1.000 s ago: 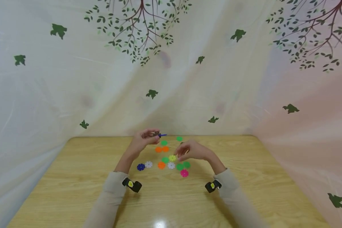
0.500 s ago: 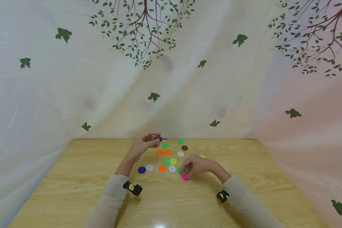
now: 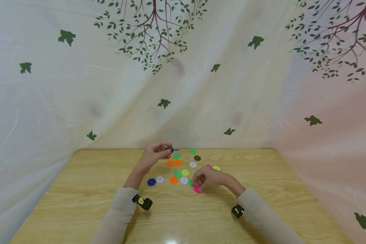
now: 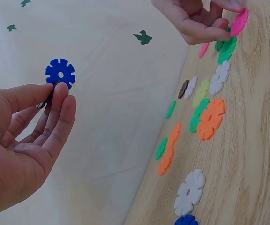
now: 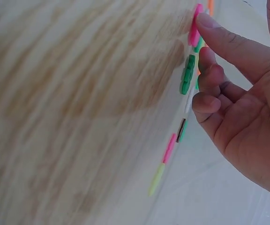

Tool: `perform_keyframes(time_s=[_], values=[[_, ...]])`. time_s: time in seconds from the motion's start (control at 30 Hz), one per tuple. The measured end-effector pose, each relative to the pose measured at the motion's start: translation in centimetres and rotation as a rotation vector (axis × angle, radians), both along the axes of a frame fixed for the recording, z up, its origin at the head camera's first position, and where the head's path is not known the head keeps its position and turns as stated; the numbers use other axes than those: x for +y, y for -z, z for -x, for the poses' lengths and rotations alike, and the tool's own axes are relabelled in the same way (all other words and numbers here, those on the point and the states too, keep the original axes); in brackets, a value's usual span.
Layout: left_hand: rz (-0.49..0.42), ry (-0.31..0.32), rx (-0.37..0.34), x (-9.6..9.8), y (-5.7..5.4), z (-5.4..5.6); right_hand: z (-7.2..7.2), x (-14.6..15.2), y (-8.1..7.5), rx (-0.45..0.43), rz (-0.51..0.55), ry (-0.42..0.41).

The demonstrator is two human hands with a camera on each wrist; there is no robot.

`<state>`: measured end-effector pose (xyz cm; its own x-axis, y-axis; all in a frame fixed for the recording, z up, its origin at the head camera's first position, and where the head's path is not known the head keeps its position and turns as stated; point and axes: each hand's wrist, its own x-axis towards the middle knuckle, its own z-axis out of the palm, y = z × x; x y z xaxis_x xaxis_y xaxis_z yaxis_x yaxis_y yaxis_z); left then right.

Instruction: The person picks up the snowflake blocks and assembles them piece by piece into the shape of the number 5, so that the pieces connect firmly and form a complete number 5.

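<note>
My left hand [image 3: 152, 156] is raised over the table's far side and pinches a brown snowflake disc, mostly hidden by the fingers. A blue snowflake disc [image 4: 60, 73] stands out from it and seems joined to it. Low over the table, my right hand [image 3: 211, 178] has its thumb and fingertips at a pink snowflake disc [image 3: 197, 189]. The thumb touches the pink disc's edge in the right wrist view, with the other fingers curled. Beside these fingers lies a green disc [image 4: 227, 49], partly covered by the hand in the head view.
On the wooden table [image 3: 109, 217] lie more discs: orange [image 3: 174, 180], white [image 3: 184, 181], yellow [image 3: 185, 173], dark blue [image 3: 151, 182], brown [image 3: 197, 158] and green [image 3: 193, 151]. A printed cloth [image 3: 183, 84] hangs behind the table's far edge.
From the discs' middle, my right hand has come nearer and slightly right, to the pink disc. That uncovers a brown and a white disc. My left hand keeps its hold.
</note>
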<state>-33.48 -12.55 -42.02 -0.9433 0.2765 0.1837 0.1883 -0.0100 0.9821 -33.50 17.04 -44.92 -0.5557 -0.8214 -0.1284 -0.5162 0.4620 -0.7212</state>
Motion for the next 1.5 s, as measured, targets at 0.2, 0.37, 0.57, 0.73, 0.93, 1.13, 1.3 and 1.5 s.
perform_keyframes(time_s=[0.2, 0.37, 0.57, 0.73, 0.93, 1.13, 1.3, 1.5], values=[[-0.002, 0.007, 0.011, 0.0, 0.1, -0.1, -0.1, -0.4, 0.2, 0.032, 0.013, -0.023], [0.007, 0.009, 0.019, 0.1, 0.1, -0.2, -0.1, -1.0, 0.3, 0.073, -0.022, -0.018], [-0.001, 0.011, 0.019, 0.1, 0.2, 0.0, -0.1, -1.5, -0.2, 0.077, -0.057, 0.008], [0.003, 0.008, 0.017, 0.0, 0.2, 0.0, 0.1, -1.7, -0.1, 0.085, -0.087, 0.011], [0.017, -0.011, 0.009, 0.0, 0.0, -0.1, 0.2, -2.0, -0.2, 0.059, -0.072, 0.04], [0.03, -0.026, -0.002, 0.1, 0.0, -0.1, 0.3, -1.8, -0.4, 0.045, 0.016, 0.074], [0.036, -0.023, 0.002, 0.2, 0.0, -0.1, 0.9, -1.5, -1.2, 0.153, 0.098, 0.114], [0.069, -0.031, 0.019, 0.3, 0.1, -0.1, 1.6, -1.5, -2.4, 0.185, 0.193, 0.286]])
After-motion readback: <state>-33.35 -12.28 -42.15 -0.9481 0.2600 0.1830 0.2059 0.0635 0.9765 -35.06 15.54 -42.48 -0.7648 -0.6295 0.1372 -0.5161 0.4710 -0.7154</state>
